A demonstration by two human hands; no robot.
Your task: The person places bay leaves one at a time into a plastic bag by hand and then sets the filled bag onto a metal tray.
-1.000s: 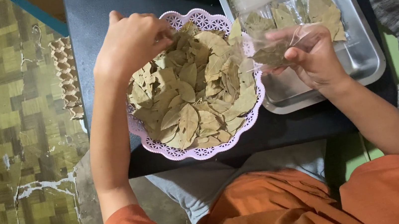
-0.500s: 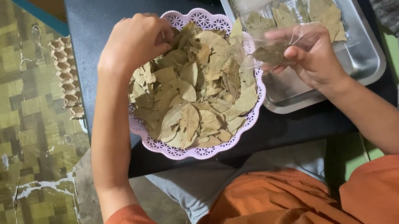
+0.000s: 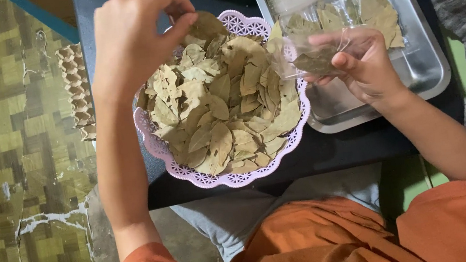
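A pink lacy plastic basket (image 3: 156,148) sits on a dark table, heaped with dried green-brown leaves (image 3: 224,108). My left hand (image 3: 134,34) is over the basket's far left rim, its fingers pinched on one leaf at the top of the heap. My right hand (image 3: 363,63) holds a small clear plastic bag (image 3: 309,52) with a few leaves inside, just right of the basket and above a metal tray (image 3: 431,76).
More filled clear bags of leaves (image 3: 371,7) lie in the metal tray. A cardboard egg carton (image 3: 76,90) lies on the patterned floor to the left of the table. My orange shirt fills the bottom of the view.
My left hand has lifted from among the leaves toward the far rim with a leaf between its fingers. My right hand with the bag has stayed in place.
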